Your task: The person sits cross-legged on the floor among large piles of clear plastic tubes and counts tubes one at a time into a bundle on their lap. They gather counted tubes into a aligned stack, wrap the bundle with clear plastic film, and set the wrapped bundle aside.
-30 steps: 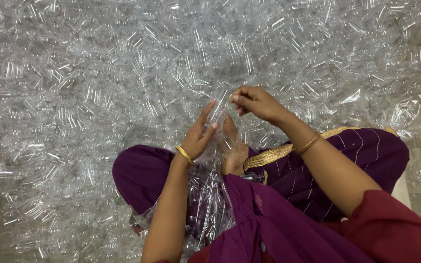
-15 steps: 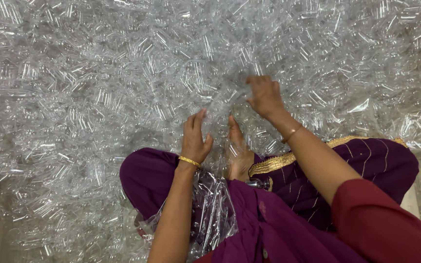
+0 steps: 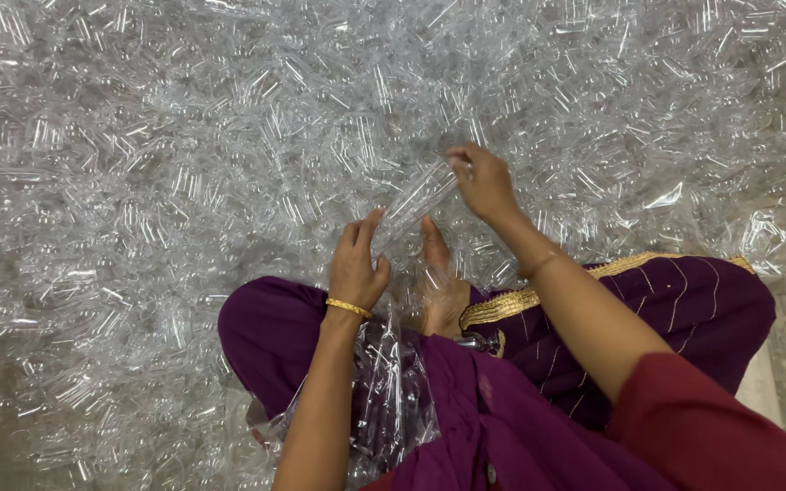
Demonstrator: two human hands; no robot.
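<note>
Far to my left the floor is buried under a heap of clear plastic tubes (image 3: 166, 155) — they lie crossed over one another in every direction, glinting. My left hand (image 3: 357, 265), a gold bangle (image 3: 348, 308) at its wrist, is raised just past my knee with the fingers up; its grip is loosely closed on the lower end of one clear tube (image 3: 414, 202). That tube slants up and to the right, held above the pile between my two hands. Just beneath it my bare foot (image 3: 438, 282) pokes out from the purple trousers (image 3: 648, 309) with their gold-trimmed hem. In my lap, under the left forearm, sits a clear plastic bag (image 3: 388, 400) with more tubes showing inside. My right hand (image 3: 484, 182) pinches the tube's upper end, fingertips clenched on it — the red sleeve (image 3: 720, 427) of that arm fills the lower right corner
</note>
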